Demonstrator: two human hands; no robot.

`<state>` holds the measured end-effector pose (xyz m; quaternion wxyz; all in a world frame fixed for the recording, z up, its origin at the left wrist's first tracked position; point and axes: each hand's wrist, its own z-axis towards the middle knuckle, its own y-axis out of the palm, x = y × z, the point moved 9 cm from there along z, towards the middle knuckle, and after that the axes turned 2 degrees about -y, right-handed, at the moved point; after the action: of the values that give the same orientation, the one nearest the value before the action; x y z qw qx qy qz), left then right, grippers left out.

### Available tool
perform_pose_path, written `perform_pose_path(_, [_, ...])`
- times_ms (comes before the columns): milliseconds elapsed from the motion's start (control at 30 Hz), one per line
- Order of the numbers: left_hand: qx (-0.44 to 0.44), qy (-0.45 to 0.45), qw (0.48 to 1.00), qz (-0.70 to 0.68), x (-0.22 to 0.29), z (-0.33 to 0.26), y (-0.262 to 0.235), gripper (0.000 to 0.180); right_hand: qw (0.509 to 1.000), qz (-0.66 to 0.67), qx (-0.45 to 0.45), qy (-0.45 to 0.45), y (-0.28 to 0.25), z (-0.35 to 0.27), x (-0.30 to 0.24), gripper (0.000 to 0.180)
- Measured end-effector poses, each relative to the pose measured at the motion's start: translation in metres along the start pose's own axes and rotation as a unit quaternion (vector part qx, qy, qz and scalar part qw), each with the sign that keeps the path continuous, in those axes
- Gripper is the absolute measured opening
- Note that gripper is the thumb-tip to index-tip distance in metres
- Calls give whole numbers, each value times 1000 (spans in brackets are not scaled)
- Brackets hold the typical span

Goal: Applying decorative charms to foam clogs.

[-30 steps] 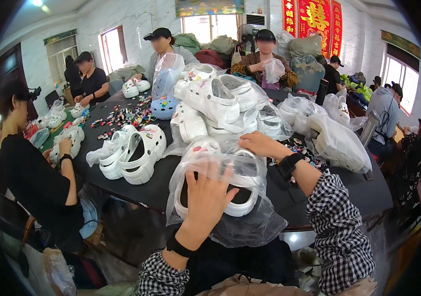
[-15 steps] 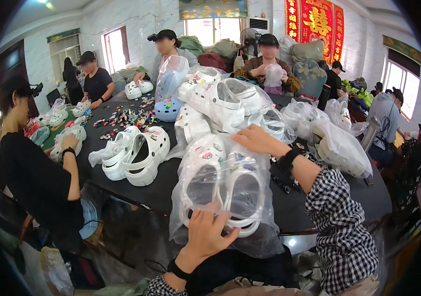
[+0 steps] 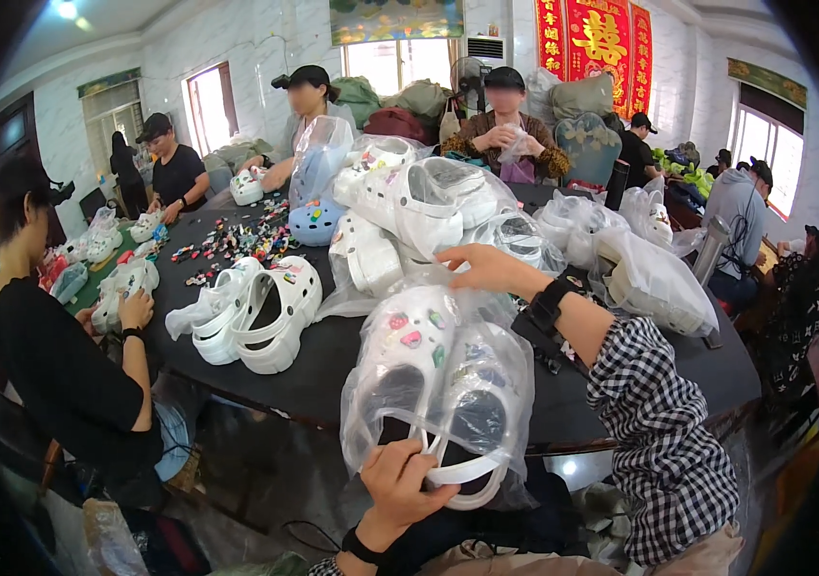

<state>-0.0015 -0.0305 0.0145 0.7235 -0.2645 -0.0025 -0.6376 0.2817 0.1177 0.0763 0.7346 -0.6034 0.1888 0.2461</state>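
A pair of white clogs point(image 3: 408, 336) with colourful charms on the toes lies inside a clear plastic bag point(image 3: 361, 370) at the table's near edge. Closed round the heel end of the pair is my left hand point(image 3: 400, 488), its fingers at the heel straps. My right hand point(image 3: 488, 274) reaches over the toe end, its fingers bent down onto the far end of the bag. How firmly they pinch the film is hard to see. Behind it rises a heap of bagged white clogs point(image 3: 419, 206). To the left, another white pair point(image 3: 280, 312) stands partly in plastic.
Loose coloured charms point(image 3: 232, 240) are scattered on the dark table point(image 3: 189, 331). A blue clog point(image 3: 315, 223) sits beside the heap. Bagged shoes point(image 3: 654, 278) and a metal flask point(image 3: 712, 250) stand at the right. A co-worker point(image 3: 73, 355) sits close on the left; others work across the table.
My left hand has moved down and toward me with the heel end of the bagged clogs. The charms on the left toe show more plainly. My right hand has shifted slightly left.
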Motion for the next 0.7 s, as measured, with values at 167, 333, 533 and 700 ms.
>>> perform_pose_path(167, [21,-10,999,-38,0,-1,-25,30,988,-101,113,-31,-48,-17,10,37])
perform_pose_path(333, [109,-136,975,-138,-8,-3,-60,51,916,-216,332,-69,-120,-40,16,30])
perform_pose_path(533, [182,-138,965,-131,-33,1,-72,68,834,52,549,-34,-267,-111,57,36])
perform_pose_path(700, [189,-65,980,-17,-24,33,-52,29,809,225,541,-35,-293,-150,5,37])
